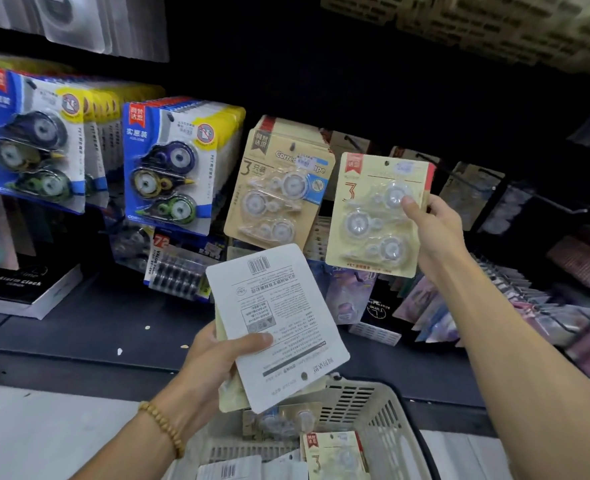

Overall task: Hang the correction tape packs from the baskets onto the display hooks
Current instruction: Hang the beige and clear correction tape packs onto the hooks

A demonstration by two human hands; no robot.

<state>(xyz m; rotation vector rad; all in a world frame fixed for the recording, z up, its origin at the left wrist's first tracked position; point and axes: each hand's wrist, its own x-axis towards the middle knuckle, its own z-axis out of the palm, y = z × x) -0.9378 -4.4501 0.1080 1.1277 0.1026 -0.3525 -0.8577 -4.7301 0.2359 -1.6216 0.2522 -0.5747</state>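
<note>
At the dark display wall, four rows of hung packs can be counted: two blue rows, far left (33, 140) and left (172, 164), one beige row (279, 181) at centre, and a short beige row behind the raised pack. Further hooks (466, 178) run off to the right; their contents are too blurred to count.

Right hand (432, 233): raised at right, thumb on the front blister, fingers behind, holding one beige pack (376, 213) upright and face out. This pack sits just right of the centre beige row, its hang hole near the top edge. Whether the hole is on a hook cannot be told.

Left hand (213, 368): lower, near centre, gripping a small stack (276, 323) of packs, back side up, barcode at the far end. At least two packs show in the stack; the exact count cannot be told. A bead bracelet (163, 427) is on this wrist.

Basket (373, 414): one, pale plastic, near and below the left hand. At least three loose packs (335, 455) lie inside it.
</note>
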